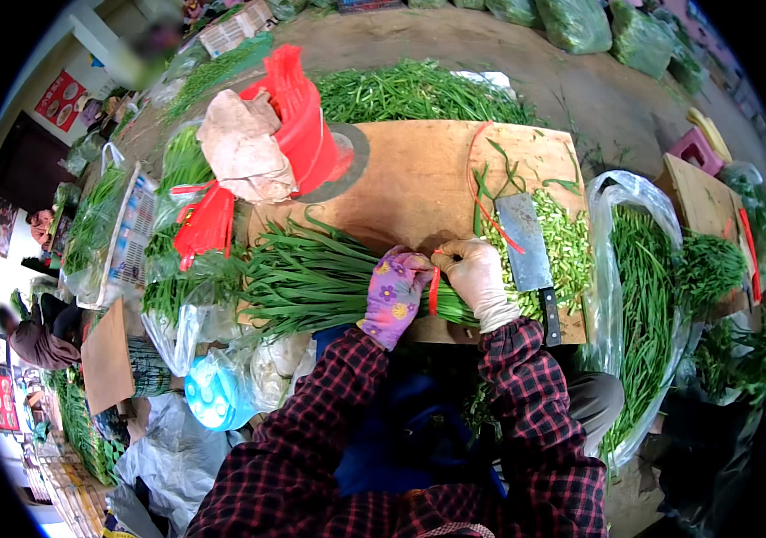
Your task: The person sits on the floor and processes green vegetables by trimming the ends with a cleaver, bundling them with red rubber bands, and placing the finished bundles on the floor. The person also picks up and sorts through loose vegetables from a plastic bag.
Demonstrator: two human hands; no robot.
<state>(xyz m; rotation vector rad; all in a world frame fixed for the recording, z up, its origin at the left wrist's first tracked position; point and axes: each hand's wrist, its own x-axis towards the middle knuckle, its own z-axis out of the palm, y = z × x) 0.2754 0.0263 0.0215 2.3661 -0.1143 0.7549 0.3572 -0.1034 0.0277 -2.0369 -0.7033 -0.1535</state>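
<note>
A bundle of long green leafy stalks, like garlic chives (309, 276), lies across the near edge of a wooden board (410, 161). Around its stem end runs a red tie strip (434, 292). My left hand (396, 292), in a purple flowered glove, rests on the bundle with its fingertips at the strip. In a pale glove, my right hand (474, 276) pinches the strip's upper end. To the right a cleaver (524, 242) with a black handle lies flat on chopped stem pieces (564, 235). Another red strip (474, 175) curves over the board above the blade.
A red bucket (309, 148) of red strips, with a pale cloth (245, 144) over its side, stands at the board's far left. Red strips (207, 225) hang beside it. Bagged greens (642, 302) lie right; a blue stool (215, 397) stands lower left. A person (46, 336) sits far left.
</note>
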